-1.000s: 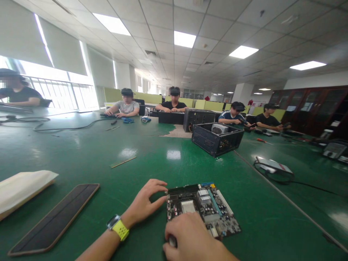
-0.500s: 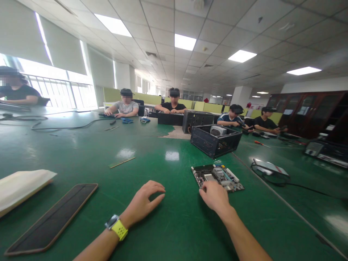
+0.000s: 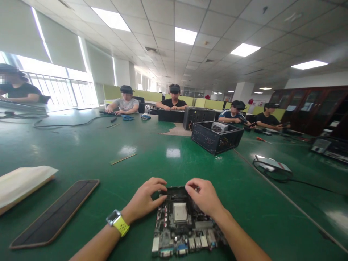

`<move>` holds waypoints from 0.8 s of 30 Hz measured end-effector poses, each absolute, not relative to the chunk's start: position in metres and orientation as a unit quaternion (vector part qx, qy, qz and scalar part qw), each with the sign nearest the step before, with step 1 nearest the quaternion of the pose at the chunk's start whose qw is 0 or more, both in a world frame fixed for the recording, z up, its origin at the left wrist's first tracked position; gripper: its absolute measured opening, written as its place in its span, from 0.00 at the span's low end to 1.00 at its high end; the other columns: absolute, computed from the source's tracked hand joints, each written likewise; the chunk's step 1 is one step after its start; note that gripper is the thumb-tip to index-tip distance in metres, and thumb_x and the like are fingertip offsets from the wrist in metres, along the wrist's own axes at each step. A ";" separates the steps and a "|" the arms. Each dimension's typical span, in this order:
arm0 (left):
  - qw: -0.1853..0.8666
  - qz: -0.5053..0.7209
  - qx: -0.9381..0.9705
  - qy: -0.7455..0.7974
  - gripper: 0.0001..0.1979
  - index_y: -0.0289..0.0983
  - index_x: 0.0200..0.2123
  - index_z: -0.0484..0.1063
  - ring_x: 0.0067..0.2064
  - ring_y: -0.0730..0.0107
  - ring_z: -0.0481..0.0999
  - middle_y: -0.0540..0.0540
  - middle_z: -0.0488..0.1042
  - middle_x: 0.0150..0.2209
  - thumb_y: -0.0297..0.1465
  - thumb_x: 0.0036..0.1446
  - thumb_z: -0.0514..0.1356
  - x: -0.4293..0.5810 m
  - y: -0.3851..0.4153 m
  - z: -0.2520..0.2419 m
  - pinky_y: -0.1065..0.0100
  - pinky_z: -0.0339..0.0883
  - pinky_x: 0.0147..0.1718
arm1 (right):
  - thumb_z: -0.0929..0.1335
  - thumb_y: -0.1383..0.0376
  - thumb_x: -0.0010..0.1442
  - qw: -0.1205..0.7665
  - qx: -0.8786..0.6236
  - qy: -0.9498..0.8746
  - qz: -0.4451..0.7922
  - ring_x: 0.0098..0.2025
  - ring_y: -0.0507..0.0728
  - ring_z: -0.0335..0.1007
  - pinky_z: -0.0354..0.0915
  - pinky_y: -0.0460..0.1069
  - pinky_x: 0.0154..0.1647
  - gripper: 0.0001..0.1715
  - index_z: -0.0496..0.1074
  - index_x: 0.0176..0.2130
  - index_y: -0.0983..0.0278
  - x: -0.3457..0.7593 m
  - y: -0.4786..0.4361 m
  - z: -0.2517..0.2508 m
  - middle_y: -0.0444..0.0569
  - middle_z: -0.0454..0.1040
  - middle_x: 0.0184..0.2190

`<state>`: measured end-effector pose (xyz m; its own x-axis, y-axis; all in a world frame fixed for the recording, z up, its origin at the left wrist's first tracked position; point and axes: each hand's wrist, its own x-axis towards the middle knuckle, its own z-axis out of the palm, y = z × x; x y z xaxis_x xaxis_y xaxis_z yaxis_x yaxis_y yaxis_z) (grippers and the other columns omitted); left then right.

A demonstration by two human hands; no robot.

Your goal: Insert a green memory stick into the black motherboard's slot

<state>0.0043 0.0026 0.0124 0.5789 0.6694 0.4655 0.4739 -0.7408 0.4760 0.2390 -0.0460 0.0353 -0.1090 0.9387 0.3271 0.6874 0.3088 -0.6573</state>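
A motherboard (image 3: 170,235) lies flat on the green table in front of me, its port side facing me and a silvery square chip (image 3: 180,212) in its socket. My right hand (image 3: 205,197) is closed at the far edge of the board, with thumb and index finger pinched there. At the far left corner is my left hand (image 3: 146,197), fingers apart and curved, thumb tip by the board's edge. Whether those fingertips touch the board is hard to tell. A watch with a yellow strap (image 3: 119,224) is on my left wrist.
Beyond the board stands an open black computer case (image 3: 209,139), with another case (image 3: 199,116) behind it. A dark flat panel (image 3: 57,214) and a pale packet (image 3: 24,185) lie left. A cabled device (image 3: 273,165) is to the right. Several people sit around the table.
The motherboard has come nearer and leftward, turned so its ports face me. My right hand has moved left with it, closer to my left hand, which has hardly shifted.
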 end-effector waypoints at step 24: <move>0.164 0.304 0.879 0.330 0.09 0.40 0.42 0.75 0.45 0.63 0.73 0.45 0.76 0.43 0.32 0.57 0.60 0.003 0.005 0.009 0.60 0.68 0.47 | 0.62 0.67 0.56 0.310 -0.612 -0.718 0.118 0.41 0.55 0.68 0.59 0.48 0.46 0.13 0.75 0.36 0.60 0.262 -0.015 -0.003 0.45 0.76 0.37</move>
